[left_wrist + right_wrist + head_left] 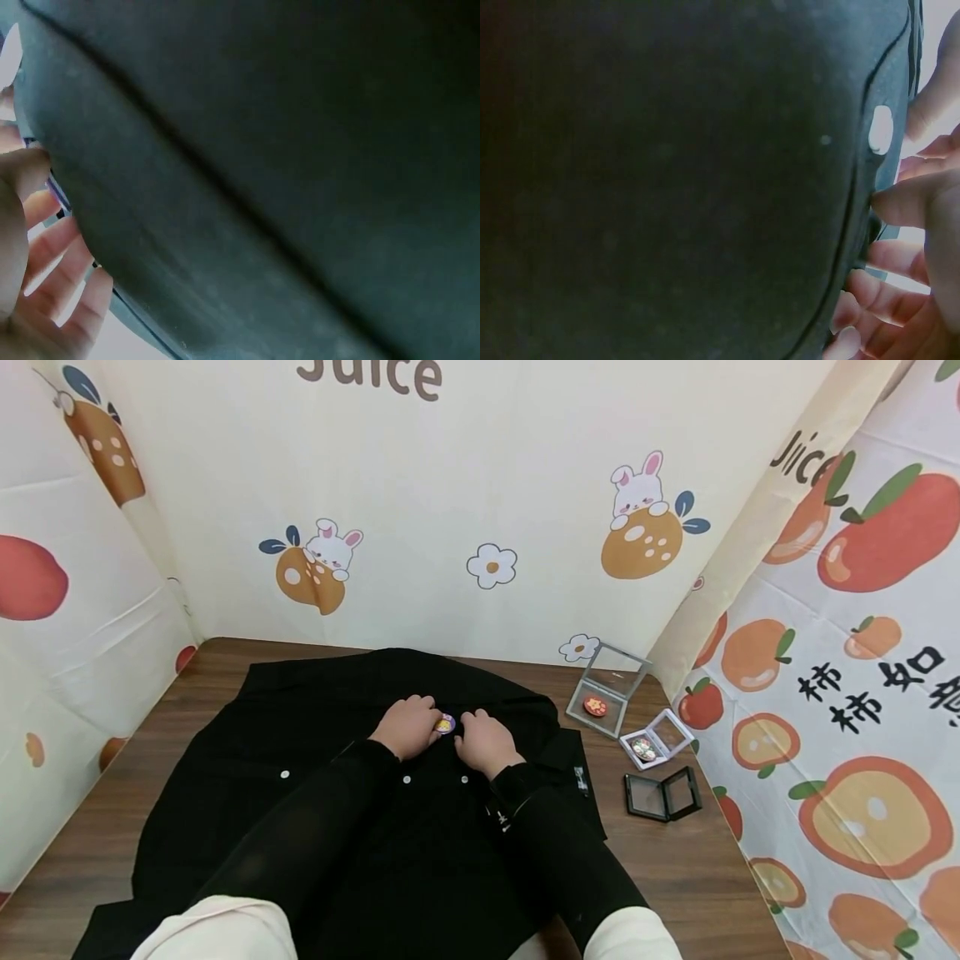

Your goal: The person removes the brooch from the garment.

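A black shirt (315, 827) with white buttons is spread over the table. On its upper middle is a small round purple-and-yellow badge (446, 724). My left hand (408, 727) pinches the badge from its left side; the left wrist view has its purple edge (57, 192) between thumb and fingers. Just right of the badge, my right hand (489, 743) grips the shirt's cloth with curled fingers. In the right wrist view the thumb (900, 201) presses on the fabric near a white button (881, 130). The back of the badge is hidden.
Along the right side stand several opened display cases: a grey one (619, 717) with a red badge (596, 706), a white one (666, 758) with a patterned badge (643, 748), and a black one (649, 817). Printed cloth walls (487, 460) enclose the wooden table (705, 877).
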{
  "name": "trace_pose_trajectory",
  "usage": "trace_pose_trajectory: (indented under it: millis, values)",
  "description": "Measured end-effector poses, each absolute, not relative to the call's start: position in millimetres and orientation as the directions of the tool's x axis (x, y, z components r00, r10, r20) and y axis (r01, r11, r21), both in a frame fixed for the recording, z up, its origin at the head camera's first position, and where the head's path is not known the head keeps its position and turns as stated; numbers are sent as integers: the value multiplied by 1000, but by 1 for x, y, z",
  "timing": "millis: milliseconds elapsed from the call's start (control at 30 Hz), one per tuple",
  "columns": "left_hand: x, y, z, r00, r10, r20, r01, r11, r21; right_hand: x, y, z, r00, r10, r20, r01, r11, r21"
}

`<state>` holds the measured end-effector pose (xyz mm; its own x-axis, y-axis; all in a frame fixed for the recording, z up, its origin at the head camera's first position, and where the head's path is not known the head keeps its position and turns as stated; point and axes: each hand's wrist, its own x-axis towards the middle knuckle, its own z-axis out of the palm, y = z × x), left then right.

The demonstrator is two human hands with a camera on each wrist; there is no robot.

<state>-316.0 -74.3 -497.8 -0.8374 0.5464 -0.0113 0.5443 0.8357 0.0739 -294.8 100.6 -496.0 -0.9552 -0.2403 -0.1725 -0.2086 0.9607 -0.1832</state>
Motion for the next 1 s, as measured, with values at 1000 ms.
trace_pose_trajectory:
  millis: [1000]
  values:
    - [-341, -77, -487, -945, 312, -100, 205, 801, 563, -295, 105, -491, -905, -417, -85, -412, 909, -65]
